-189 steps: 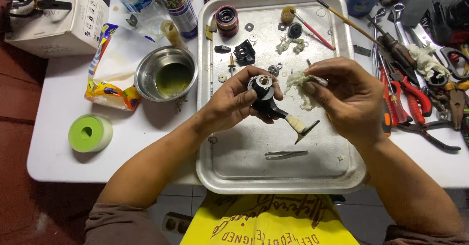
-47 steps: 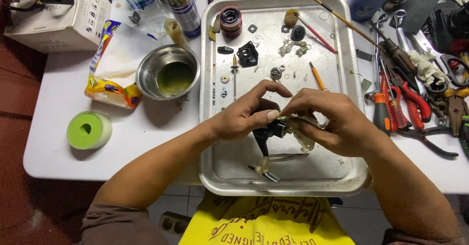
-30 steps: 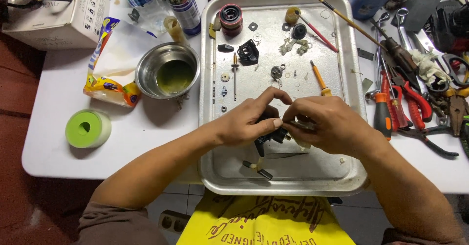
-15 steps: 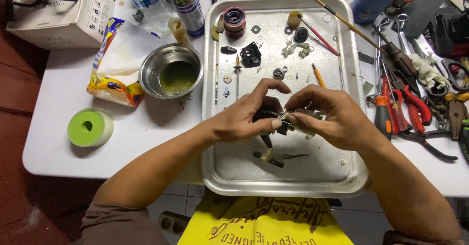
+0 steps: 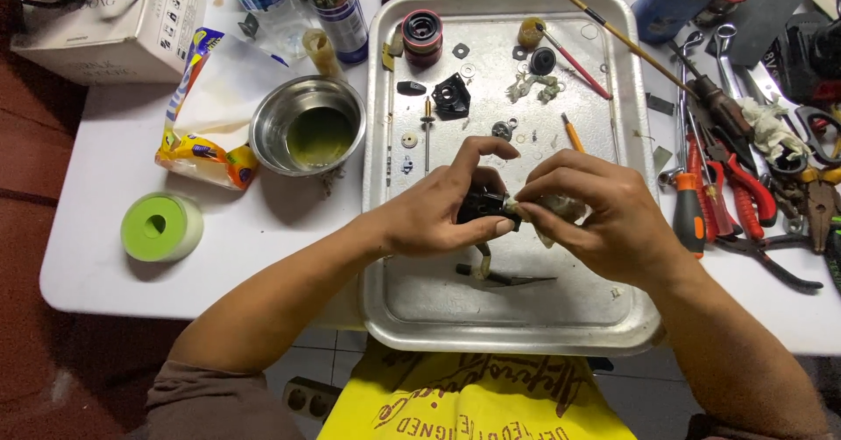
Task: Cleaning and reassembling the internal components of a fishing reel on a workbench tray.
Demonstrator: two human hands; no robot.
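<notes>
Over the metal tray [image 5: 412,317], my left hand [image 5: 442,203] grips a small black reel body [image 5: 482,205], whose pale stem hangs down toward the tray. My right hand [image 5: 596,216] pinches a wad of whitish cloth [image 5: 561,208] against the end of that black part. Both hands meet at the tray's middle. Tweezers [image 5: 508,278] lie on the tray just below them. Much of the black part is hidden by my fingers.
On the tray's far half lie a red-and-black spool [image 5: 422,37], a black housing piece [image 5: 451,98], washers, a thin shaft and brushes. Left of the tray stand a steel bowl of green liquid [image 5: 308,124], a spray can [image 5: 335,10], a green roll [image 5: 160,226]. Pliers and screwdrivers [image 5: 727,186] crowd the right.
The black part came down from a raised hold to low over the tray. My hands closed in around it, the cloth now pressed to its end.
</notes>
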